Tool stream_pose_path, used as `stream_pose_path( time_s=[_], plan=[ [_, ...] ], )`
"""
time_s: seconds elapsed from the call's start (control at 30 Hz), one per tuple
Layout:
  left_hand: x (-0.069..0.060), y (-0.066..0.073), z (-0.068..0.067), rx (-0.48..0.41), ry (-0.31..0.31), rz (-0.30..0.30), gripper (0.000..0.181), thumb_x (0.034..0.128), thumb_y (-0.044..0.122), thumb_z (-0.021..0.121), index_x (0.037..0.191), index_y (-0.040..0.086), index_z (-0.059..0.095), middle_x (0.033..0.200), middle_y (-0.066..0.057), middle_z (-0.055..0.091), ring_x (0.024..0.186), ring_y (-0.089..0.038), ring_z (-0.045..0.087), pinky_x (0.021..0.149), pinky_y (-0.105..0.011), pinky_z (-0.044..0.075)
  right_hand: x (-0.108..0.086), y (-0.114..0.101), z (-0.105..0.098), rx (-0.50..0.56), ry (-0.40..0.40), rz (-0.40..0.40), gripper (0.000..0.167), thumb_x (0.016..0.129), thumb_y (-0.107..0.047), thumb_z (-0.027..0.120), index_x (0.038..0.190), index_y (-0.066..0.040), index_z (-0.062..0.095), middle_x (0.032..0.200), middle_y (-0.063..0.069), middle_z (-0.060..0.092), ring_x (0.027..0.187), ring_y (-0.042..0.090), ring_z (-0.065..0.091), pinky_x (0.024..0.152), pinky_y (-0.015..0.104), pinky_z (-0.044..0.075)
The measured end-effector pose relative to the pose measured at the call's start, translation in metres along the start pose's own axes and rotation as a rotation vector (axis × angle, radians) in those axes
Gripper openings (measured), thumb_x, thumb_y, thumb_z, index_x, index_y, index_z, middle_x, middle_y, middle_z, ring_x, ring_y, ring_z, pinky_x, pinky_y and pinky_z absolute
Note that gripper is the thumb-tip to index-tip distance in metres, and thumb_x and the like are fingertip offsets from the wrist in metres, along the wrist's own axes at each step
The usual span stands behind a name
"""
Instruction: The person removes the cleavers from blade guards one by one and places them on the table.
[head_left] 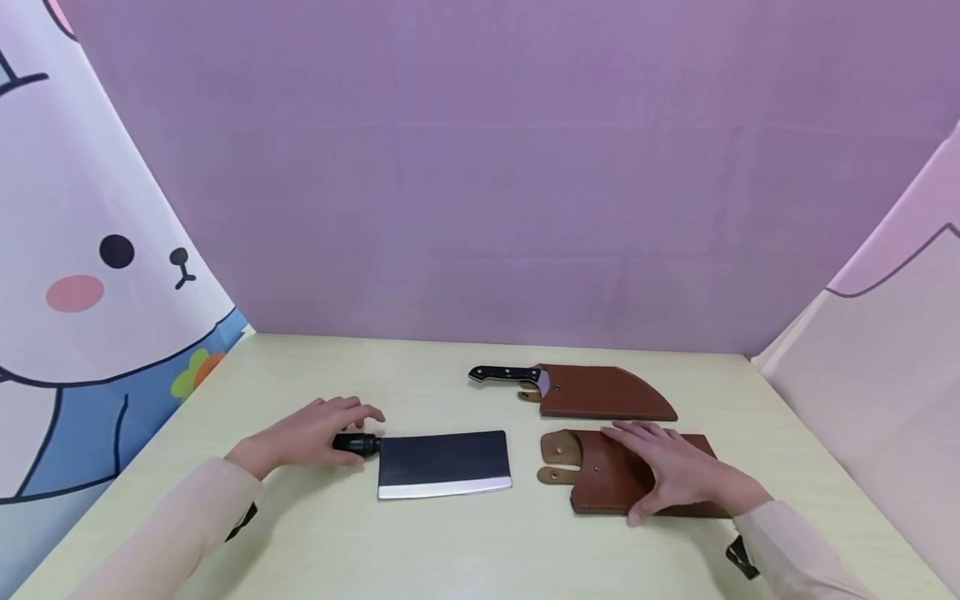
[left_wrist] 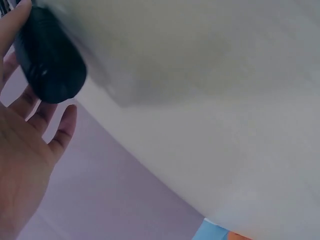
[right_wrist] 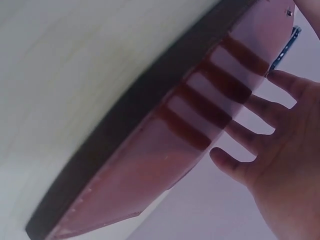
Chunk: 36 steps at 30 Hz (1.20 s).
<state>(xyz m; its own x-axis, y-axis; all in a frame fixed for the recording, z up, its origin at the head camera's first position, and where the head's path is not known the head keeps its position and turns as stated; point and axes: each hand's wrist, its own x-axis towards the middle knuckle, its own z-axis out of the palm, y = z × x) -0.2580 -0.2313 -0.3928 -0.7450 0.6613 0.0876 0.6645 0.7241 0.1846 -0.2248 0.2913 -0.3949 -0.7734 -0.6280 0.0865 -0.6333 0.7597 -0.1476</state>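
Note:
A cleaver (head_left: 444,463) with a dark blade and a bright edge lies flat on the pale table, its black handle (left_wrist: 52,62) pointing left. My left hand (head_left: 315,435) is at that handle, thumb on the near side and loosely bent fingers on the far side, not closed round it. To the right lies a brown leather sheath (head_left: 611,479) with a snap strap at its left end. Over it my right hand (head_left: 678,471) spreads, fingers toward its far edge and thumb by its near edge. In the right wrist view the fingers (right_wrist: 262,117) are apart and mirrored in the glossy leather (right_wrist: 150,165).
Behind the sheath lies a second knife with a black riveted handle (head_left: 502,373), its blade inside another brown sheath (head_left: 603,393). A purple cloth (head_left: 480,183) hangs behind the table (head_left: 337,550). Cartoon-printed cloth (head_left: 97,333) stands on the left side.

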Motion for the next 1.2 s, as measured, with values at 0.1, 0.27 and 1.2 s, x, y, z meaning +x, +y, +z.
stream_pose_path(
  time_s=[0.1,0.27,1.2],
  plan=[
    [0.004,0.003,-0.003,-0.005,-0.012,0.004,0.058,0.0754,0.043,0.071,0.126,0.024,0.049,0.100,0.008,0.055,0.095,-0.014,0.054,0.077,-0.037,0.037,0.001,0.000,-0.002,-0.014,0.031,-0.013,0.111,0.053,-0.074,0.068,0.136,-0.007,0.040,0.135,0.019,0.044,0.120,0.044,0.041,0.083,0.067,0.034],
    [0.013,0.010,-0.008,0.000,-0.015,0.016,0.059,0.0770,0.043,0.069,0.129,0.023,0.048,0.104,0.006,0.055,0.094,-0.014,0.052,0.079,-0.039,0.037,0.005,0.000,-0.006,-0.016,0.083,-0.026,0.104,0.056,-0.069,0.071,0.135,-0.006,0.042,0.135,0.017,0.046,0.120,0.042,0.042,0.087,0.064,0.034],
    [0.084,0.051,0.013,0.118,0.112,-0.025,0.053,0.0810,0.049,0.062,0.128,0.028,0.049,0.111,0.003,0.056,0.099,-0.019,0.052,0.083,-0.042,0.038,0.046,0.019,-0.011,-0.015,0.156,0.110,0.078,0.071,-0.048,0.072,0.131,-0.006,0.046,0.131,0.013,0.051,0.120,0.034,0.043,0.094,0.059,0.032]
  ],
)
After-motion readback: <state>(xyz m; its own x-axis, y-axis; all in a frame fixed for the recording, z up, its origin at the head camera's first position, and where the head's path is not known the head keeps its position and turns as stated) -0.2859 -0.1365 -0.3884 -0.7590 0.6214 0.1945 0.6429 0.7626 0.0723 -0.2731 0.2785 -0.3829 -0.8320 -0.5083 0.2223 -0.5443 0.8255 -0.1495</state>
